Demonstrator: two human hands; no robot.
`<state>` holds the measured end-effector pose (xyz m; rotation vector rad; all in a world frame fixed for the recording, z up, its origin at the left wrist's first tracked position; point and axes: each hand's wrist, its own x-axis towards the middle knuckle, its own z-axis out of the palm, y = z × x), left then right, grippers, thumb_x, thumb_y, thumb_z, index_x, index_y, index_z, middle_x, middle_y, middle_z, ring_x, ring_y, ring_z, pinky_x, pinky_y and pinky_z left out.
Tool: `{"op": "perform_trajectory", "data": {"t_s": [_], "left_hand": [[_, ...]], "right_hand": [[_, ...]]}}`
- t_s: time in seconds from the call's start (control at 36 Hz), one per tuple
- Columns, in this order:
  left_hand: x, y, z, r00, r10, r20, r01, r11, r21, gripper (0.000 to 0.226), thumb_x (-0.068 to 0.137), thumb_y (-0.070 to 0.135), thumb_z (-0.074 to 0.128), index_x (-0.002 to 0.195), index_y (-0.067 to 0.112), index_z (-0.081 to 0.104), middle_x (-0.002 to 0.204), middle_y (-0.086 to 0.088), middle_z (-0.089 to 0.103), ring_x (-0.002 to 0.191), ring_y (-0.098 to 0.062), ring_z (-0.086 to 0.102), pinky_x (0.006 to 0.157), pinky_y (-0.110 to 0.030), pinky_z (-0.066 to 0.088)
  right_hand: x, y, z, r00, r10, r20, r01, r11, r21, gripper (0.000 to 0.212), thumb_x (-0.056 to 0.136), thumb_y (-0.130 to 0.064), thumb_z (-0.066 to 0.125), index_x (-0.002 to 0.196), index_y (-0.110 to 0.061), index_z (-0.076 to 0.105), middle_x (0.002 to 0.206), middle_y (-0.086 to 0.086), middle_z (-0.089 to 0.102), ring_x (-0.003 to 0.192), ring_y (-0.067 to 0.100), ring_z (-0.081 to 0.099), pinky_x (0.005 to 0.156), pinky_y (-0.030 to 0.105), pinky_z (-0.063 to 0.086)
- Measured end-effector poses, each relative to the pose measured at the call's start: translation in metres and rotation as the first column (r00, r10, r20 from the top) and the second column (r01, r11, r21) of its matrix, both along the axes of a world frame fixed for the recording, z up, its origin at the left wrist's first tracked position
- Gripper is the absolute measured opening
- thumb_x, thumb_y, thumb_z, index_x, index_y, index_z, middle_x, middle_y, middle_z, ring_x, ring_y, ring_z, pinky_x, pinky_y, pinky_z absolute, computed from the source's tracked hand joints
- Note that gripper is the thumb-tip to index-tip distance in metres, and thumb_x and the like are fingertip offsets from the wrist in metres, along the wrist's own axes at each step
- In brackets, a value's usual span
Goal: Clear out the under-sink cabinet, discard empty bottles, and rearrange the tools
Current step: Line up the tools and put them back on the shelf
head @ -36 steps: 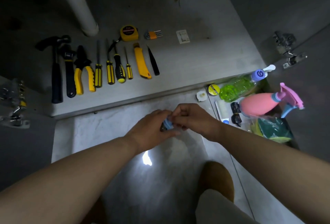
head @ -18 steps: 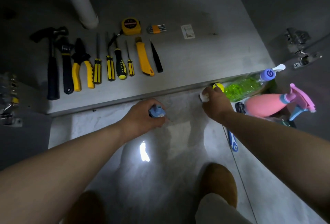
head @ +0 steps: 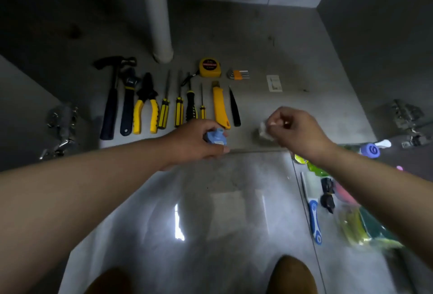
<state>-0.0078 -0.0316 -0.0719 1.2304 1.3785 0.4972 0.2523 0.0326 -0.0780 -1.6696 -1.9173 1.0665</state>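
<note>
Tools lie in a row on the cabinet floor (head: 293, 64): a hammer (head: 111, 106), a wrench (head: 127, 104), yellow pliers (head: 146, 106), several screwdrivers (head: 179, 111), a yellow utility knife (head: 220, 106), a tape measure (head: 209, 67) and hex keys (head: 239, 74). My left hand (head: 194, 141) grips a small blue roll (head: 215, 136) at the cabinet's front edge. My right hand (head: 297, 129) pinches a small white object (head: 264, 131) just above the cabinet floor, right of the knife.
A white drain pipe (head: 155, 12) stands behind the tools. A white card (head: 274, 83) lies at the right. On the tiled floor at right are a green bottle (head: 314, 168), a blue-handled tool (head: 314, 218) and green-yellow sponges (head: 367, 230). Door hinges (head: 407, 118) flank the opening.
Both hands have moved forward from the tiled floor to the cabinet's front edge. The right hand picked up the small white object and carried it over the cabinet floor.
</note>
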Motion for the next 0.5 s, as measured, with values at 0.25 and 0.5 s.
{"op": "perform_trajectory", "data": {"t_s": [0.25, 0.5], "left_hand": [[-0.002, -0.007, -0.014, 0.980, 0.182, 0.076, -0.176, 0.982, -0.071, 0.048, 0.079, 0.012, 0.084, 0.118, 0.009, 0.057, 0.120, -0.010, 0.067, 0.109, -0.027, 0.068, 0.093, -0.045, 0.059], [0.002, -0.009, -0.027, 0.937, 0.319, 0.139, -0.326, 0.945, 0.027, 0.043, 0.078, 0.004, 0.084, 0.115, 0.014, 0.064, 0.114, -0.005, 0.071, 0.107, -0.021, 0.070, 0.094, -0.044, 0.058]], "right_hand": [[-0.051, 0.091, 0.005, 0.975, -0.106, 0.194, 0.084, 0.990, 0.114, 0.011, 0.088, -0.019, 0.067, 0.094, -0.011, 0.069, 0.092, 0.014, 0.074, 0.089, 0.033, 0.071, 0.086, 0.047, 0.057], [-0.076, 0.103, -0.009, 0.945, -0.134, 0.300, 0.089, 0.983, 0.159, 0.018, 0.091, -0.015, 0.060, 0.105, -0.015, 0.072, 0.109, 0.011, 0.071, 0.102, 0.029, 0.065, 0.082, 0.024, 0.046]]}}
